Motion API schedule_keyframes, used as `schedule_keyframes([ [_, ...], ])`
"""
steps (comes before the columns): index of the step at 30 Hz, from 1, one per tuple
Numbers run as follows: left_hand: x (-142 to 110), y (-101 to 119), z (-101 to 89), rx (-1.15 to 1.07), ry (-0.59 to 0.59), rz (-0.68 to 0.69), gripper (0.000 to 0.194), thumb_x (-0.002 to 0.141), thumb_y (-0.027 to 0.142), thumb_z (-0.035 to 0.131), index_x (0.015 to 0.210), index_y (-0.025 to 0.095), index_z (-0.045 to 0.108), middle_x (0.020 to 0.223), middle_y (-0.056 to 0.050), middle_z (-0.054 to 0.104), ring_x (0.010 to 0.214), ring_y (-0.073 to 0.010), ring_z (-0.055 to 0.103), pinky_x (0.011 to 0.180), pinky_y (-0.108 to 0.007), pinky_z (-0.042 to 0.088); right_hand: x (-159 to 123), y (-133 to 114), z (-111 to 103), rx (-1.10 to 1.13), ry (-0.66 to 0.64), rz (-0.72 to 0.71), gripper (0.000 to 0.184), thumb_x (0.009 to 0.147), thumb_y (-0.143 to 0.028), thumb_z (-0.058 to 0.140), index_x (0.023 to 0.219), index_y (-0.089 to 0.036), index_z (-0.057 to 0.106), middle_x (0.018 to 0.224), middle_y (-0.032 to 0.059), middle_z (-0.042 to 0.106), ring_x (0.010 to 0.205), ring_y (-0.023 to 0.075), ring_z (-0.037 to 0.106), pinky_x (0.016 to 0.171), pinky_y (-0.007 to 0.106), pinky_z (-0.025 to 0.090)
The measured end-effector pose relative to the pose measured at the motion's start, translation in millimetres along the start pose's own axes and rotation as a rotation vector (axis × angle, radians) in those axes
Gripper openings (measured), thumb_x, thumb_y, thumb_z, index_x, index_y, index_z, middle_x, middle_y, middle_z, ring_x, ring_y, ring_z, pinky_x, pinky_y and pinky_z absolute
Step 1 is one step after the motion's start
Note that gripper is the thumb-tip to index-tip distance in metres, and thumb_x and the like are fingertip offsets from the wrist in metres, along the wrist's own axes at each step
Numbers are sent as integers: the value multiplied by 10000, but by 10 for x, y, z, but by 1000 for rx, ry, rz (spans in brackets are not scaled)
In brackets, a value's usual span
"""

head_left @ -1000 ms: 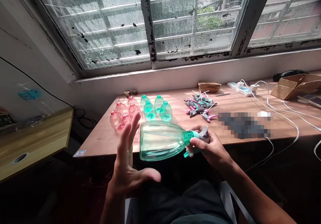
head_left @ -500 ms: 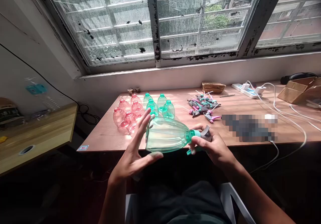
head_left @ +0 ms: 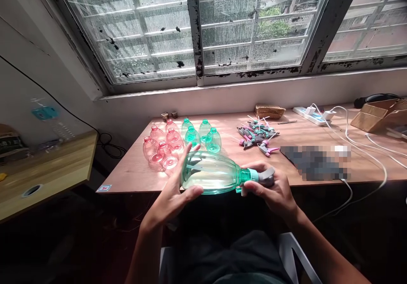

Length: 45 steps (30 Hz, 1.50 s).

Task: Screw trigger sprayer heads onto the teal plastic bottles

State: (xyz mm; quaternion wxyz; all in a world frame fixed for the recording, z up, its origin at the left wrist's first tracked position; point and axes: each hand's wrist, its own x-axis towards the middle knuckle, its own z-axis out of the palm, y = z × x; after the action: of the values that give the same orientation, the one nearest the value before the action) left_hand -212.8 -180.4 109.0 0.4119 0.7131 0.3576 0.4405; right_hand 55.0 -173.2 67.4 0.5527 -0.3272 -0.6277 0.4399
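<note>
Gripping a green bottle (head_left: 214, 171) on its side, the two hands are apart, one at each end; the left hand (head_left: 173, 193) cups the base, thumb on the near side and fingers round the far side; the right hand (head_left: 278, 190) is closed on the grey spray head (head_left: 267, 177) at the neck; the bottle is in the air at the front edge of the desk (head_left: 124, 178), to the right of its left front corner.

A slip looks the likeliest trouble; the wall seems smooth and the left palm is spread wide, so a loose hold could drop the bottle past the front edge toward the lap (head_left: 235, 254); a hard squeeze could dent the wall, and a skewed pull could strain the neck; swinging the base outward could topple the pink bottles (head_left: 174, 139) standing near the left edge; the pile of spare sprayers (head_left: 256, 131) is well apart from both hands.
</note>
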Motion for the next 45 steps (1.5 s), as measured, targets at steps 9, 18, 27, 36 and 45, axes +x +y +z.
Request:
schedule_keyframes([
  [9, -84, 214, 81, 183, -14, 178, 1009, 822, 254, 788, 1553, 517, 145, 1704, 33, 48, 1550, -369, 58, 1228, -598, 198, 49, 26, 9, 316, 2, 106, 266, 871, -365, 759, 1026, -196, 624, 616, -14, 714, 525, 185, 689, 586, 316, 569],
  [18, -73, 123, 53, 59, 35, -19, 884, 787, 460, 789, 1544, 392, 337, 1608, -41, 392, 1454, -441, 360, 1164, -584, 399, -74, -36, -61, -254, 212, -215, 266, 759, -335, 856, 967, -225, 732, 796, 46, 757, 616, 229, 704, 543, 330, 561],
  [27, -83, 122, 33, 100, 19, 28, 882, 848, 334, 762, 1558, 439, 250, 1648, -41, 310, 1481, -370, 340, 1179, -538, 374, 89, -49, -72, 334, -12, 221, 316, 851, -456, 746, 971, -208, 589, 637, -6, 694, 510, 190, 673, 547, 316, 570],
  [36, -35, 108, 122, 8, 80, 37, 807, 899, 604, 601, 1578, 361, 237, 1671, -61, 248, 1532, -360, 206, 1227, -534, 270, -44, -30, -68, -120, 64, -130, 294, 781, -325, 838, 1010, -220, 686, 743, 32, 752, 647, 221, 710, 598, 316, 568],
  [45, -71, 161, 131, 160, 69, 158, 825, 857, 288, 757, 1528, 464, 311, 1694, 29, 150, 1555, -332, 100, 1256, -529, 185, 97, -33, -59, 241, -136, 290, 282, 892, -446, 708, 944, -175, 650, 675, 18, 717, 562, 173, 681, 578, 289, 562],
])
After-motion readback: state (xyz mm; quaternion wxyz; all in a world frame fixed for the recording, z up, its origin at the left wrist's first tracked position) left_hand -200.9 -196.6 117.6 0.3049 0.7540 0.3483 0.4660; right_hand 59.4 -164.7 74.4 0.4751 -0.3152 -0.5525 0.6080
